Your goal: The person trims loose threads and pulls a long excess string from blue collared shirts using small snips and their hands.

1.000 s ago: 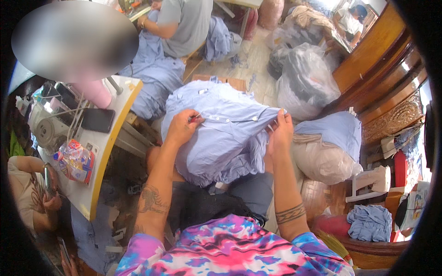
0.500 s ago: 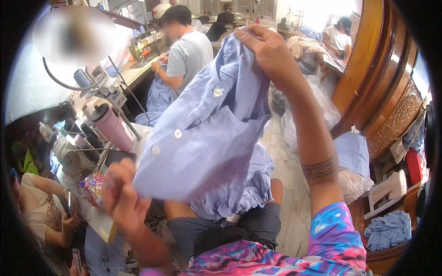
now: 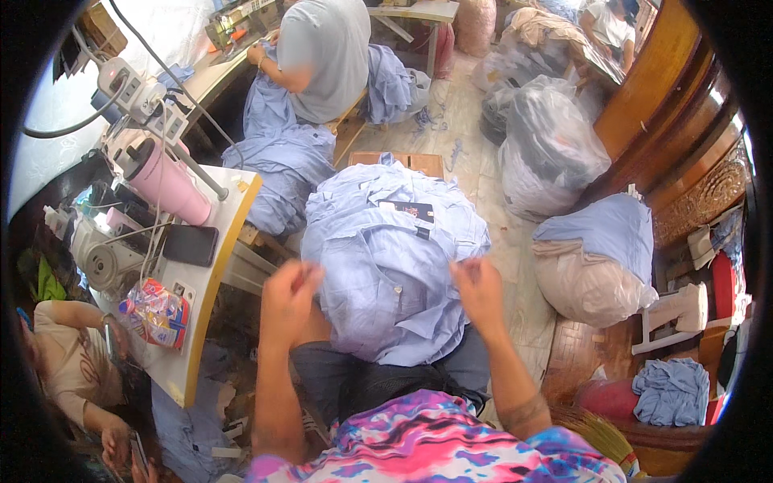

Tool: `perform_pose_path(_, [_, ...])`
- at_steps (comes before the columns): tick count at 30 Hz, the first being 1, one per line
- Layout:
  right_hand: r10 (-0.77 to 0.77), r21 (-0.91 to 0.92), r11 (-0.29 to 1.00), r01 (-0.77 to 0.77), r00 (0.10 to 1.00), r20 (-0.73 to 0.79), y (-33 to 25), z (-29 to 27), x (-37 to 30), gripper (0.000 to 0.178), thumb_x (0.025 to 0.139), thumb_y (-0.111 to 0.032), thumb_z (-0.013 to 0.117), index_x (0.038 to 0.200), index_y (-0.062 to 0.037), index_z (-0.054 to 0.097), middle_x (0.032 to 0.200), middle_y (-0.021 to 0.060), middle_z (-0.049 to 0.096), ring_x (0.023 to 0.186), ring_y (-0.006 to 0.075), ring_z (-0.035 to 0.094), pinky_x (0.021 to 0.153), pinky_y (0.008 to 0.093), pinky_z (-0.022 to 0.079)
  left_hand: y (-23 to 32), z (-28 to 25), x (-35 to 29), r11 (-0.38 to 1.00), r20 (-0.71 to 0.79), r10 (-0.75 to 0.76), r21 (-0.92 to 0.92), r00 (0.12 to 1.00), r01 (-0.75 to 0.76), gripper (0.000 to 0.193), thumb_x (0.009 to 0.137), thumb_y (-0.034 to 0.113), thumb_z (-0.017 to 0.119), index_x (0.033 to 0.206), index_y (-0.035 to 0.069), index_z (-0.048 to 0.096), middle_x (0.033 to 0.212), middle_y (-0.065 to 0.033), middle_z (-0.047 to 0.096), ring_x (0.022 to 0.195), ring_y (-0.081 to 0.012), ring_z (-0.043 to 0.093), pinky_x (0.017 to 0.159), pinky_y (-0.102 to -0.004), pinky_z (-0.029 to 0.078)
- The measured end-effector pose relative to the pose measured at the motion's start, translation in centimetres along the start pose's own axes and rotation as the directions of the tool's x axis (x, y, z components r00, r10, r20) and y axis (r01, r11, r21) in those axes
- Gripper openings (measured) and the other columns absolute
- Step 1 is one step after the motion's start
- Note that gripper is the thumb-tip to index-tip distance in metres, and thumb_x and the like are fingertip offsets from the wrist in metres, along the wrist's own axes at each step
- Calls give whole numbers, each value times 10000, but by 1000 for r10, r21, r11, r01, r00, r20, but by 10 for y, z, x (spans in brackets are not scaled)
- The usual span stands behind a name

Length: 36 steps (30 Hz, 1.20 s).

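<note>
A pile of light blue shirts [image 3: 378,314] rests over my lap and reaches forward to a wooden surface, with a dark tag [image 3: 415,211] and a white button showing on the cloth. My left hand [image 3: 291,296] is at the pile's left edge, fingers curled in and smeared by motion; whether cloth is between them is unclear. Opposite it, my right hand [image 3: 481,291] has its bent fingers closed at the pile's right edge, on the cloth of a shirt.
Left stands a white table [image 3: 221,266] with a phone [image 3: 191,244], a pink tumbler [image 3: 171,183] and a plastic packet. A person in grey [image 3: 326,60] sits ahead, near more blue cloth. Filled plastic bags [image 3: 551,149] and a cloth bundle [image 3: 596,262] stand right. Another person sits at lower left.
The shirt that my right hand held up high is down on the pile. My right hand has dropped, and my left has moved right and up beside the cloth. The view has tilted down.
</note>
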State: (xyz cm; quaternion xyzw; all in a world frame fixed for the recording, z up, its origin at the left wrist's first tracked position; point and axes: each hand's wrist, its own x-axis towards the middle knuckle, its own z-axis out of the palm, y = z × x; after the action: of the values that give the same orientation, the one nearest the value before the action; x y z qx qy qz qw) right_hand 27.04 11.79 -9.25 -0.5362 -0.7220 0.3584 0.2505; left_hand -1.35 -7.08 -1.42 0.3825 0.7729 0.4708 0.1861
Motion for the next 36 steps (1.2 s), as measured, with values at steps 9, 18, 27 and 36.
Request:
perform_pose_path(9, [-342, -147, 938, 314, 907, -245, 29, -38, -49, 265, 995, -246, 634, 1095, -1, 657, 948, 223, 674, 842, 368, 647, 723, 435, 482, -8, 35, 118, 920, 189, 350, 116, 917, -375, 269, 867, 202, 793, 1039, 17, 700, 853, -122, 681, 734, -189, 605, 682, -336, 484])
perform_pose_path(18, [-614, -101, 687, 719, 502, -609, -217, -254, -26, 218, 1030, -174, 608, 989, 21, 695, 752, -21, 566, 700, 59, 454, 620, 248, 363, 219, -86, 45, 733, -553, 621, 161, 555, -660, 205, 994, 281, 691, 946, 82, 680, 769, 24, 611, 686, -76, 489, 629, -275, 425])
perform_pose_path(27, [-697, 30, 605, 796, 547, -464, -297, -278, -13, 315, 1010, -326, 653, 987, -30, 759, 782, -12, 683, 686, 70, 567, 644, 231, 449, 242, -170, 20, 718, -677, 655, 419, 336, -555, 409, 987, 445, 667, 1090, 55, 739, 978, -71, 725, 895, -149, 656, 833, -334, 525])
perform_pose_path(36, [-403, -83, 914, 397, 912, -76, -57, -13, 120, 501, 970, -477, 641, 797, -9, 691, 699, 198, 648, 635, 375, 612, 612, 450, 453, -21, -15, 129, 915, -243, 328, 322, 913, -243, 388, 914, 344, 761, 835, -19, 651, 659, -123, 580, 595, -206, 477, 586, -368, 420])
